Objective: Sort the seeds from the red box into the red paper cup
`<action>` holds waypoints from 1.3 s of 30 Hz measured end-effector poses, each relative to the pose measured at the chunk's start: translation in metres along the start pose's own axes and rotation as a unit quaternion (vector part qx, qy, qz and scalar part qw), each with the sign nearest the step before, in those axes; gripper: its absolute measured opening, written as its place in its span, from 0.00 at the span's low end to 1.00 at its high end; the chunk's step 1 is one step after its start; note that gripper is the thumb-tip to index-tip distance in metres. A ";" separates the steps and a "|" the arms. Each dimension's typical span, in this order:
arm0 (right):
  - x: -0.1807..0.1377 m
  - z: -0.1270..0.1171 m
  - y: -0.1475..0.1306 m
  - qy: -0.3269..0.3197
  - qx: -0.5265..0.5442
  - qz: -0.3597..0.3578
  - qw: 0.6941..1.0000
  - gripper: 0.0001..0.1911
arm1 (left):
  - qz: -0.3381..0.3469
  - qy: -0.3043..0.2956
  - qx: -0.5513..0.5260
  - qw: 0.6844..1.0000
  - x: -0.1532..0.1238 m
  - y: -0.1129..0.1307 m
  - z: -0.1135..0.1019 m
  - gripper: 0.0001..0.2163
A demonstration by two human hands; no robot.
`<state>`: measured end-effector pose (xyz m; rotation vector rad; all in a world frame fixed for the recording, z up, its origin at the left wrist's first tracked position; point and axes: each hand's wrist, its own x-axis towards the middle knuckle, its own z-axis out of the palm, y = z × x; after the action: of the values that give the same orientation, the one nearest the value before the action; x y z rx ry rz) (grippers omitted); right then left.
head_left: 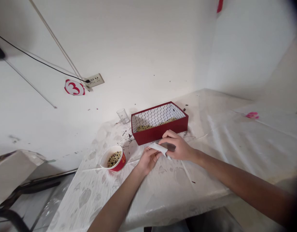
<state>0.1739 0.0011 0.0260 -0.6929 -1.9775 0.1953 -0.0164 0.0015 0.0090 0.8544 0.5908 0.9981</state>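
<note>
A small white strip of paper [158, 147] is held up over the table, just in front of a red box. My left hand [148, 159] grips its left end from below. At its right end, my right hand [176, 146] is closed with thumb and fingers on the paper. The open red box [162, 130] has a patterned white lining and small pale and dark pieces spread on its bottom. To the left of my left hand stands a red and white paper tub [119, 166], with similar small pieces inside.
A clear glass [123, 116] stands behind the box's left end, near the wall. Dark scraps [129, 137] lie scattered beside the box. A whitish patterned cloth [90, 193] covers the table. A socket strip [96, 80] with a black cable is on the wall.
</note>
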 end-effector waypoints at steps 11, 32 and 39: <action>0.002 -0.003 0.000 -0.011 -0.060 -0.012 0.998 0.12 | 0.079 0.006 0.119 0.990 0.000 -0.006 0.009 0.08; 0.002 -0.003 -0.001 -0.031 -0.063 -0.025 0.997 0.12 | 0.102 0.016 0.153 0.983 0.001 -0.007 0.003 0.08; 0.004 -0.002 -0.004 0.001 -0.094 -0.019 0.995 0.08 | 0.109 -0.001 0.174 0.979 0.001 -0.008 0.004 0.11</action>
<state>0.1730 -0.0010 0.0318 -0.7735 -2.0223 -0.0160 -0.0092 -0.0012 0.0044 1.2519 0.6926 1.1092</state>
